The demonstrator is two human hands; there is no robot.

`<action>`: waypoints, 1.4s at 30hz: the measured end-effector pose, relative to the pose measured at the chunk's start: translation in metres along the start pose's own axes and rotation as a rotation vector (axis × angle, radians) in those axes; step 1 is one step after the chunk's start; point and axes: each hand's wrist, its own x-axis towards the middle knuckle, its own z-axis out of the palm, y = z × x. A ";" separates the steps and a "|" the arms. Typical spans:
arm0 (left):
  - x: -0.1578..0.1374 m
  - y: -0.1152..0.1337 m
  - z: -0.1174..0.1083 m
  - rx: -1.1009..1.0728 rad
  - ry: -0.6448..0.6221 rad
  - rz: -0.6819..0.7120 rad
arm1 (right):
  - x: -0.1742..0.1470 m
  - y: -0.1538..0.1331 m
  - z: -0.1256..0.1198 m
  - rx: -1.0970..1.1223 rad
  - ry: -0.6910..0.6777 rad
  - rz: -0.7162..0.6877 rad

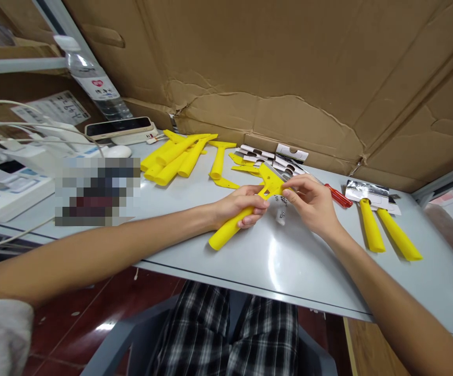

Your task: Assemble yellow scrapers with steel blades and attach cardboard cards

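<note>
My left hand [239, 207] is wrapped around the handle of a yellow scraper [228, 232], held tilted over the table with its wide head pointing up and away. At the head's right corner, the thumb and fingers of my right hand [310, 201] are pinched together. Whether a small part is also between those fingers I cannot make out. A thin metallic edge shows along the head. Several small screws [283, 213] lie on the table just below the head. Beyond it are loose yellow flat pieces [245, 168] and white-and-black cardboard sleeves [292, 153].
Several yellow scraper handles [181, 156] are piled back left. A red screwdriver [339, 196] lies past my right hand, near two yellow scrapers [372, 227] with covered heads. Leftward are a phone [118, 127], a water bottle [96, 83] and a power strip [22, 190] with cables. Cardboard [269, 68] walls the back.
</note>
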 end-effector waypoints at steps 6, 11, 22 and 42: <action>0.000 -0.002 0.000 -0.006 0.009 0.018 | 0.000 0.003 0.002 0.061 0.004 0.014; 0.000 -0.002 0.000 -0.003 0.009 0.021 | 0.000 0.003 0.003 0.112 -0.007 0.078; 0.000 -0.002 0.001 0.023 0.015 0.001 | 0.000 -0.002 0.002 0.180 -0.017 0.144; 0.001 -0.005 -0.004 0.008 0.001 -0.009 | 0.000 0.001 0.003 0.241 -0.001 0.199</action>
